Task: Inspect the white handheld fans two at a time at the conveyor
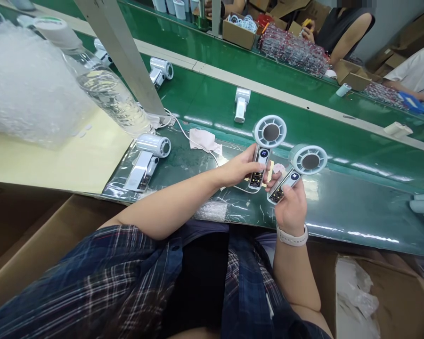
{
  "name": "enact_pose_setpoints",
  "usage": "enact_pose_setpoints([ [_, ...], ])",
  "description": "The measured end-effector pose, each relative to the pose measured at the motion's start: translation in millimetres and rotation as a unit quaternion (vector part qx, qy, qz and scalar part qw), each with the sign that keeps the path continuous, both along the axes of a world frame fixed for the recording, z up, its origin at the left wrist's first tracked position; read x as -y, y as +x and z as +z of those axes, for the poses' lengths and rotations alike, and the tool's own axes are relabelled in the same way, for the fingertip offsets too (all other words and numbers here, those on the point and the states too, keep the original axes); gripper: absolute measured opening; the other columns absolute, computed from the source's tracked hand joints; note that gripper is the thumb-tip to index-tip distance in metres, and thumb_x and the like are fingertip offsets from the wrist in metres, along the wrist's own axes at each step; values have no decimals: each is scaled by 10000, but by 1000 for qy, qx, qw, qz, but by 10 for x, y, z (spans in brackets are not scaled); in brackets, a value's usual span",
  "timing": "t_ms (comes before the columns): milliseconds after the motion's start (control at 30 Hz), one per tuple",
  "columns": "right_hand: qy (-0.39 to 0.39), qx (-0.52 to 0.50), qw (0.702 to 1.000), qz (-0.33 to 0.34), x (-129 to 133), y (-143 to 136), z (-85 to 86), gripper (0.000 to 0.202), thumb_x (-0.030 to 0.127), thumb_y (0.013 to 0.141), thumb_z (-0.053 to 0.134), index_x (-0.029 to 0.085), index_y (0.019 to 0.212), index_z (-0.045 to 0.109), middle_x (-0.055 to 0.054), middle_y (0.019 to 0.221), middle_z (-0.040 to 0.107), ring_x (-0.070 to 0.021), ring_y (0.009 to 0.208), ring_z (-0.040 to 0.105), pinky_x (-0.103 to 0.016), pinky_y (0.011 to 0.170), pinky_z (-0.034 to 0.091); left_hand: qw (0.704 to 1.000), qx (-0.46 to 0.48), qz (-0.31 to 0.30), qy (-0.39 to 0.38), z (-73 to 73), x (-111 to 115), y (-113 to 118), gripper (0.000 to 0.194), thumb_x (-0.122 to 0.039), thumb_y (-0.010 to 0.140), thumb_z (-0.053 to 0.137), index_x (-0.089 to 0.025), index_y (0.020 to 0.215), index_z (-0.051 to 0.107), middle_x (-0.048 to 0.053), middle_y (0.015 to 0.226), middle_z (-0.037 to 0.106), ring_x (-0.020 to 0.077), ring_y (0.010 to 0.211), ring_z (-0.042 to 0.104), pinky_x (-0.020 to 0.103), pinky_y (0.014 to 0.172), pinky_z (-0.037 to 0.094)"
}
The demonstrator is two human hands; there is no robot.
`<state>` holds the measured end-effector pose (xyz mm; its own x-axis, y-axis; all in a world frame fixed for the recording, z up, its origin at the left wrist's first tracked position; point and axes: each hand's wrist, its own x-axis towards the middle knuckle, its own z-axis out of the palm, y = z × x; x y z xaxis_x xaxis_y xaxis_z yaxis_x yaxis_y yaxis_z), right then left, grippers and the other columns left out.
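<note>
My left hand (240,165) is wrapped round the handle of a light-blue handheld fan (270,132), its round grille facing up and its small display lit with "20". A second handheld fan (309,160) is gripped in my right hand (292,202), tilted to the right, with its display lit as well. Circuit parts show in the open lower handle of both. A white cable (245,190) runs by the foot of the left fan. Another fan (146,160) lies on the bench left of my forearm, and one more fan (241,104) rests on the green belt ahead.
A water bottle (106,89) and bubble wrap (31,84) stand at the left, beside a metal post (123,56). A tissue (205,140) lies on the bench. Co-workers sit across the belt (205,99), near a cardboard box (238,35). An open carton (392,301) is at the lower right.
</note>
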<state>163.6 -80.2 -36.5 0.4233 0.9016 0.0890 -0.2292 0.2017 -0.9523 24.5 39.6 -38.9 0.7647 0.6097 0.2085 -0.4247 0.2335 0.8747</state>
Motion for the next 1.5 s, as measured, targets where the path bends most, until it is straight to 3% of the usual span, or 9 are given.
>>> enact_pose_setpoints([
  [133, -13, -1, 1000, -13, -17, -35, -17, 300, 400, 805, 738, 260, 1057, 656, 6, 860, 691, -152, 667, 616, -323, 612, 564, 997, -43, 63, -6, 4, -11, 1, 430, -418, 822, 751, -217, 1045, 444, -15, 852, 605, 139, 697, 641, 335, 682, 497],
  [300, -12, 15, 1000, 15, -19, -33, -72, 312, 434, 825, 726, 274, 1075, 630, -1, 910, 686, -159, 689, 631, -343, 646, 572, 998, -1, 20, 54, -10, -2, -6, 495, -541, 858, 741, -225, 1106, 451, -10, 798, 603, 164, 703, 628, 350, 681, 496],
  [567, -14, -4, 1000, 15, -9, -13, -50, 317, 416, 825, 715, 275, 1098, 636, -1, 894, 692, -167, 686, 639, -394, 728, 611, 988, -104, 79, 86, -64, -23, -20, 511, -525, 871, 746, -212, 1150, 454, 39, 945, 611, 195, 778, 647, 360, 704, 505],
  [800, -26, -31, 999, 3, -10, -3, -41, 319, 372, 789, 726, 260, 1081, 660, -6, 866, 701, -178, 688, 643, -403, 726, 612, 980, -118, 101, 126, -184, -49, 7, 541, -492, 858, 759, -212, 1253, 518, 93, 1112, 655, 271, 1045, 641, 451, 944, 508],
  [933, -22, -37, 999, 5, -10, 32, -69, 313, 351, 848, 694, 256, 1145, 668, -5, 874, 680, -173, 697, 642, -393, 704, 597, 971, -150, 120, 146, -132, -54, -4, 541, -476, 866, 733, -190, 1269, 514, 129, 1212, 628, 315, 1151, 602, 508, 1025, 479],
  [1200, -20, -46, 999, 2, -47, 83, -140, 286, 365, 845, 744, 266, 1104, 673, 8, 828, 704, -136, 621, 620, -266, 514, 503, 944, -264, 112, 164, 88, 14, -54, 555, -429, 854, 688, -173, 1270, 425, 118, 1059, 680, 300, 955, 688, 487, 853, 548],
  [1333, -30, -112, 992, 49, -61, 134, -223, 419, 596, 883, 693, 242, 1108, 692, -16, 797, 738, -152, 572, 633, -269, 452, 476, 937, -267, 173, 144, 89, 31, -45, 623, -551, 746, 792, -212, 1104, 410, 142, 1097, 694, 308, 960, 700, 462, 808, 558],
  [1400, -32, -130, 989, 56, -63, 142, -235, 508, 685, 879, 670, 222, 1081, 732, -50, 871, 769, -191, 699, 709, -313, 539, 564, 962, -226, 129, 83, 69, 44, -33, 574, -625, 812, 697, -233, 1070, 366, 105, 977, 714, 267, 791, 715, 428, 693, 564],
  [1500, -19, -115, 992, 45, -51, 122, -194, 509, 686, 861, 708, 231, 1084, 767, -76, 1063, 796, -252, 954, 755, -431, 827, 649, 989, -140, 53, -9, 58, 77, -26, 468, -616, 889, 566, -254, 1064, 326, 36, 846, 712, 227, 612, 701, 384, 568, 559],
])
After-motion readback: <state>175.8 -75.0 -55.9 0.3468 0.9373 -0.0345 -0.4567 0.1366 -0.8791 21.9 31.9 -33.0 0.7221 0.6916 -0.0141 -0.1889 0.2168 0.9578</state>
